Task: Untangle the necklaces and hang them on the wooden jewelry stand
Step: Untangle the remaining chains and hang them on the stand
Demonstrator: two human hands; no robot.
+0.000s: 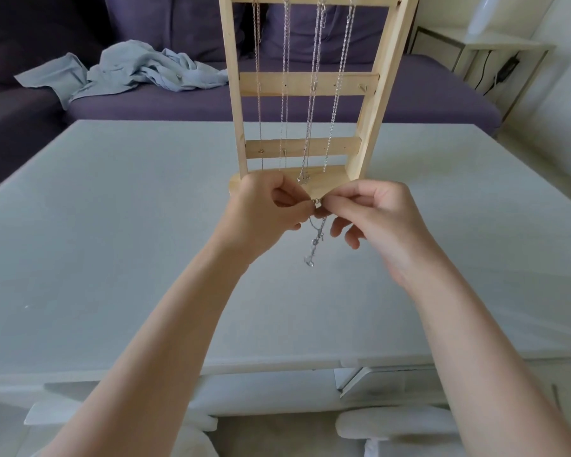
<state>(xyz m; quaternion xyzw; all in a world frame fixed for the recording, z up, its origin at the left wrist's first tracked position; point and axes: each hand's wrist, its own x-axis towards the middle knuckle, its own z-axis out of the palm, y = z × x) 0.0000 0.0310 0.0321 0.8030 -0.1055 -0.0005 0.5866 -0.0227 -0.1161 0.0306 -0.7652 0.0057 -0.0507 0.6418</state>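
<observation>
Head view shows the left hand [264,206] and right hand [373,212] raised together just in front of the stand [314,84], above the tabletop [112,225]. Each grip is closed in a pinch on a necklace [314,239] near its clasp, thumb and forefinger of both meeting at the small ring between them; the rest of the chain dangles below with a pendant at its low end, clear of the tabletop. Four chains [285,77] already hang from the top rail of the stand, running straight down past the middle rails, so most of the hanging looks done. No other loose necklace shows on the tabletop. What is left, by my reading, is to work the clasp or last twist of this one and hook it on. A shirt [129,70] lies on the sofa [277,107] behind.
</observation>
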